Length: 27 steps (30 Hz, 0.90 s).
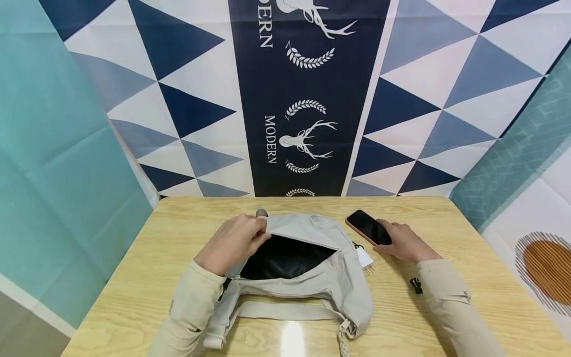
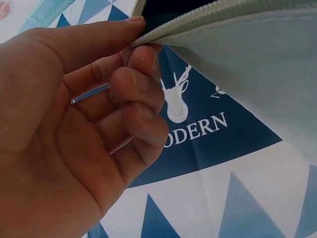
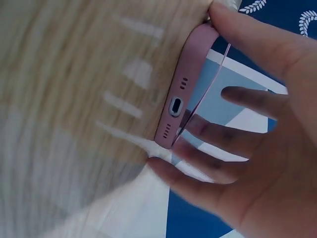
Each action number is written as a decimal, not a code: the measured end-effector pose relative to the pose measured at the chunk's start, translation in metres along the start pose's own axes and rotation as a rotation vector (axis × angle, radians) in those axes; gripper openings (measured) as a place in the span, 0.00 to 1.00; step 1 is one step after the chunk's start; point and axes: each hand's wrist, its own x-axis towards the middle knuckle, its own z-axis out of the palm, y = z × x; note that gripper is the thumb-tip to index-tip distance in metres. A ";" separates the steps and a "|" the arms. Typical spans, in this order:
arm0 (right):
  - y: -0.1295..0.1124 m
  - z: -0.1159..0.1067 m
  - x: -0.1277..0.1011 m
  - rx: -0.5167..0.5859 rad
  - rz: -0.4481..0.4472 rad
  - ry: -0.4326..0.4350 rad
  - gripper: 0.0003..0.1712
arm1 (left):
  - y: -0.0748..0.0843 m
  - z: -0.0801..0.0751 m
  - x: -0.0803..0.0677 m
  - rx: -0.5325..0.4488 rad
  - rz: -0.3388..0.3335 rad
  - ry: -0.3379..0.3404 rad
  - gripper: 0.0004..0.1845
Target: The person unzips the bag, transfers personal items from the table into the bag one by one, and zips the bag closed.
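A light grey fabric bag (image 1: 345, 277) with a strap lies on the table, its zipped mouth gaping and black lining showing. My left hand (image 1: 236, 240) pinches the zipper edge (image 2: 198, 22) at the bag's upper left between thumb and index finger, lifting it. Over to the right, my right hand (image 1: 403, 240) holds a smartphone (image 1: 368, 228) across its near end. In the right wrist view the phone's pink case (image 3: 185, 89) shows its charging port, with thumb at one side and fingers at the other. The phone lies on the table, dark screen up.
A white block with metal prongs (image 1: 364, 258), like a plug adapter, sits between bag and phone. A small black piece (image 1: 416, 285) lies by the right sleeve. Some grey rounded object (image 1: 261, 213) shows behind the left hand. Patterned cloth (image 1: 196, 99) hangs behind the wooden table (image 1: 134, 277).
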 end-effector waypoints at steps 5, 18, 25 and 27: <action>0.004 -0.005 0.001 0.040 0.003 -0.010 0.46 | 0.000 0.004 -0.002 -0.008 -0.006 0.001 0.16; -0.015 -0.042 -0.012 0.107 -0.012 -0.070 0.31 | -0.001 0.006 0.002 -0.010 -0.004 0.001 0.17; -0.027 -0.054 -0.018 0.122 -0.059 -0.096 0.27 | -0.003 0.007 0.001 -0.014 -0.004 0.001 0.16; -0.030 -0.057 -0.019 0.118 -0.064 -0.095 0.27 | -0.003 0.008 0.000 -0.014 -0.001 0.001 0.16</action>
